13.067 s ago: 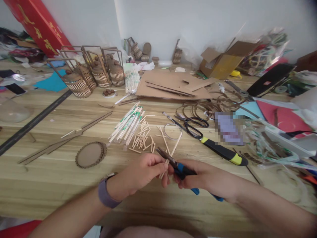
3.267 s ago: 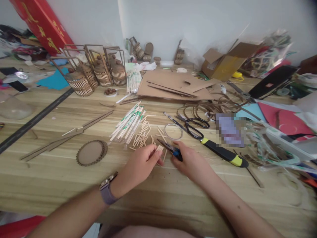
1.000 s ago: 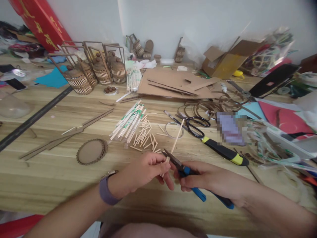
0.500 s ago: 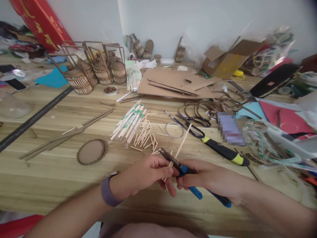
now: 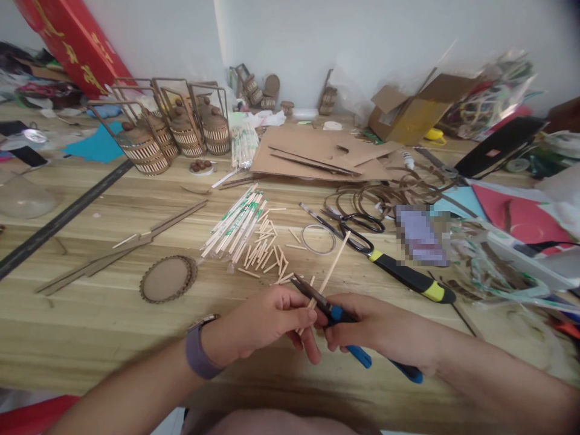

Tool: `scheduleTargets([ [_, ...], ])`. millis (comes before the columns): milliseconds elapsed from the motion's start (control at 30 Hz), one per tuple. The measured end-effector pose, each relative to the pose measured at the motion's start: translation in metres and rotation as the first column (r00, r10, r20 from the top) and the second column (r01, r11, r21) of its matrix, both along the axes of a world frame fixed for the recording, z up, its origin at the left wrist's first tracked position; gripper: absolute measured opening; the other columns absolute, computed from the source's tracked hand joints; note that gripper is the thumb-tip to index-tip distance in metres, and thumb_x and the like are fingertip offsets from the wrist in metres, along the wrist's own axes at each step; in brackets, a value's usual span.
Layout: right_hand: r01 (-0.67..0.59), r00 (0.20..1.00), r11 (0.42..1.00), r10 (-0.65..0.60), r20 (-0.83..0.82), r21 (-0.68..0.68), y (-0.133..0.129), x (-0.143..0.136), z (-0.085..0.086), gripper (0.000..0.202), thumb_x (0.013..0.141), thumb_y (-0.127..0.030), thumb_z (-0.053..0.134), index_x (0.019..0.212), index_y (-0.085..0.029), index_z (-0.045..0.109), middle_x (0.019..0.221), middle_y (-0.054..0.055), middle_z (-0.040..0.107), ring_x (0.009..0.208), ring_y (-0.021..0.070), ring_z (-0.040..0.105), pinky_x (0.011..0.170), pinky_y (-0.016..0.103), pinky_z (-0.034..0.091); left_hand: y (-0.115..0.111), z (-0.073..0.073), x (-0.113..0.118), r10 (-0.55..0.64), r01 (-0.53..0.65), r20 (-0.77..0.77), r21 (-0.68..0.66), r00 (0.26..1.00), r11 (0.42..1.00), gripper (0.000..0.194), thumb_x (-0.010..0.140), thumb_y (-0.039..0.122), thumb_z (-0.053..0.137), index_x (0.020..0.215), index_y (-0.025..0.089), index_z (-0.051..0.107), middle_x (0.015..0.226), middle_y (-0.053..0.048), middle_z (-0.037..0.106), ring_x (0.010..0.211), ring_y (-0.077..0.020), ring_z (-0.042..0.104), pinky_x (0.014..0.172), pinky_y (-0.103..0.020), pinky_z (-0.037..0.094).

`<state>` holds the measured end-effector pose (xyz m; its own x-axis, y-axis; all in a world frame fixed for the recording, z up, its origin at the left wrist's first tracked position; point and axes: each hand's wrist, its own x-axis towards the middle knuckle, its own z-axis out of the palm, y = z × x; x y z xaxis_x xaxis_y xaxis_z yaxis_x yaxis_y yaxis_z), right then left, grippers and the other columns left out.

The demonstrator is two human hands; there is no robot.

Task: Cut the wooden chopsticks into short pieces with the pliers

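Far end of the long stick [image 5: 333, 266] has swung rightward since one second ago. My left hand [image 5: 277, 315] is clamped on its near end; my right hand [image 5: 369, 326] grips the pliers [image 5: 336, 313], jaws at the stick, above the counter [image 5: 90, 329], nearer me than the cut sticks [image 5: 263, 257].

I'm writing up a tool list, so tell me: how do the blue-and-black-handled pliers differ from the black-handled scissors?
The pliers have blue-and-black handles, while those of the scissors look all black. The handles of the pliers end as separate arms; those of the scissors form closed loops. The pliers are gripped in the right hand, whereas the scissors lie on the table. Both are two-handled hand tools.
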<state>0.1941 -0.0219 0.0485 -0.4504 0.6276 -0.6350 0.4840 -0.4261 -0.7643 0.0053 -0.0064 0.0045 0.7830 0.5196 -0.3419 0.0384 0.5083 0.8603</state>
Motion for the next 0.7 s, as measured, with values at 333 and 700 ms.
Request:
scheduleTargets([
  [333, -0.039, 0.998, 0.99, 0.032, 0.048, 0.139, -0.003, 0.001, -0.011, 0.012, 0.071, -0.027, 0.057, 0.069, -0.021, 0.047, 0.061, -0.006, 0.046, 0.057, 0.0112, 0.037, 0.053, 0.024, 0.03, -0.001, 0.0, 0.001, 0.009, -0.008, -0.011, 0.04, 1.0, 0.999, 0.044, 0.08, 0.057, 0.06, 0.081, 0.014, 0.062, 0.057, -0.001, 0.063, 0.059, -0.0138, 0.061, 0.065, -0.026, 0.045],
  [700, -0.035, 0.992, 0.975, 0.061, -0.115, 0.219, 0.005, 0.001, -0.01, 0.005, 0.078, -0.025, 0.059, 0.078, -0.021, 0.059, 0.076, -0.001, 0.065, 0.079, 0.0174, 0.058, 0.076, 0.027, 0.044, -0.002, -0.004, 0.003, 0.112, -0.109, -0.039, 0.082, 0.993, 0.991, 0.042, 0.081, 0.058, 0.057, 0.085, 0.016, 0.055, 0.061, -0.001, 0.064, 0.059, -0.0141, 0.059, 0.062, -0.027, 0.044],
])
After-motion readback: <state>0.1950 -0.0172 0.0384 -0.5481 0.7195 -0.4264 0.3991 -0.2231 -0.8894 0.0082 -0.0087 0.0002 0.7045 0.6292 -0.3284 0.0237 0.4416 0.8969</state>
